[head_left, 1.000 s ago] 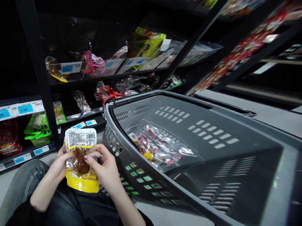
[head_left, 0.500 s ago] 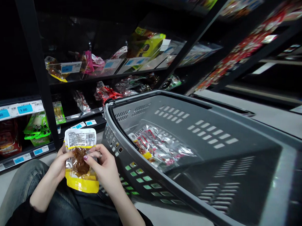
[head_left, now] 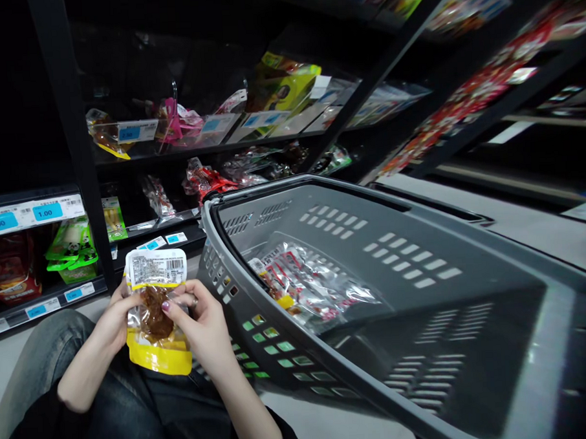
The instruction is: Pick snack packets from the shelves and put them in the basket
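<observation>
Between my two hands is a snack packet (head_left: 156,319), clear in the middle with a brown piece of food showing, a white printed label with a barcode at the top and a yellow band at the bottom. My left hand (head_left: 113,319) grips its left edge, the thumb on the front. My right hand (head_left: 203,319) pinches its right side, thumb pressed over the clear part, and wears a ring. The packet is above my lap, just left of a grey shopping basket (head_left: 394,208). Inside the basket lie several clear and red snack packets (head_left: 315,286).
Dark shelves (head_left: 197,146) stand ahead with packets and price labels (head_left: 48,211). Green panda packets (head_left: 73,248) sit on the lower left shelf. My bent knee in jeans (head_left: 51,366) is at the left. More stocked shelving slants away at the right.
</observation>
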Demonstrator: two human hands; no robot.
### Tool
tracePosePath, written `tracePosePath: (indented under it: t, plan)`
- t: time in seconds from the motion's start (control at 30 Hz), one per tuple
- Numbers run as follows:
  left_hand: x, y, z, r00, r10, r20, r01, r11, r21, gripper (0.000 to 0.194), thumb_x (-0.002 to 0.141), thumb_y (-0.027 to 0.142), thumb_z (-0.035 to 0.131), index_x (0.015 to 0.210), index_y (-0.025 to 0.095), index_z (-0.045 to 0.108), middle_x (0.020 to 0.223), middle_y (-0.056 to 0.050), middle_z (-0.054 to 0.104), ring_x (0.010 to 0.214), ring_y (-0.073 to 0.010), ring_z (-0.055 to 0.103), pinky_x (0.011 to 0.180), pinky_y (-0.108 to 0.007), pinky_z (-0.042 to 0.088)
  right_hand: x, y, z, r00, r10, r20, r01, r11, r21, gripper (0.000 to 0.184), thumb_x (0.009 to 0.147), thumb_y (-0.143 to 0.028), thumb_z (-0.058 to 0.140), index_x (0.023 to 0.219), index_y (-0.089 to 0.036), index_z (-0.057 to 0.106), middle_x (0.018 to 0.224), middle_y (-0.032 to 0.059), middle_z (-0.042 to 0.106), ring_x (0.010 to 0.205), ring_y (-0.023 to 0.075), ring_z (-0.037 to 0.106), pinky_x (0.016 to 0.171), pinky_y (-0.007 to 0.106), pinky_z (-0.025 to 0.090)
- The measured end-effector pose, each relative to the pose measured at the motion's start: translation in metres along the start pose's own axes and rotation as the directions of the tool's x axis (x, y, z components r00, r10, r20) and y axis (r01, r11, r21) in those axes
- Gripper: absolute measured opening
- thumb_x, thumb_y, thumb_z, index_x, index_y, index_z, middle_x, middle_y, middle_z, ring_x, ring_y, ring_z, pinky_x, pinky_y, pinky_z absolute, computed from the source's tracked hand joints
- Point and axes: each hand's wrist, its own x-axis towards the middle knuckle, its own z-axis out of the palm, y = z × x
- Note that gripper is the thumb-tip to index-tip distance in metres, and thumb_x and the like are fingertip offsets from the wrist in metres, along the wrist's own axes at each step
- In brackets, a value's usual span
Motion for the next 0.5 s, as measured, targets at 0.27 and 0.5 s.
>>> tracePosePath:
  t: [0.27,0.5]
  plan:
    - [-0.0006,0.0013,-0.0002,1.000,0.005,0.021,-0.005,1.000,-0.006,0.031,0.046,0.010,0.074,0.073,0.016,0.060,0.067,0.001,0.070,0.055,-0.0128,0.063,0.055,-0.021,0.050,0.0007,0.0011,0.0002,1.000,0.004,-0.004,-0.004,1.000,0.010,0.018,0.065,-0.024,0.066,0.073,-0.021,0.050,0.058,-0.0065,0.052,0.057,0.0110,0.050,0.059,0.023,0.041]
    - [0.0003,0.0018,0.0002,1.000,-0.002,0.008,0.002,1.000,0.008,0.032,0.046,0.009,0.072,0.075,0.016,0.060,0.064,0.002,0.069,0.053,-0.0123,0.062,0.052,-0.021,0.050,0.0014,0.0032,0.0005,1.000,0.010,-0.005,-0.010,1.000,0.026,0.018,0.065,-0.023,0.066,0.073,-0.021,0.050,0.058,-0.0066,0.050,0.058,0.0111,0.050,0.060,0.024,0.041]
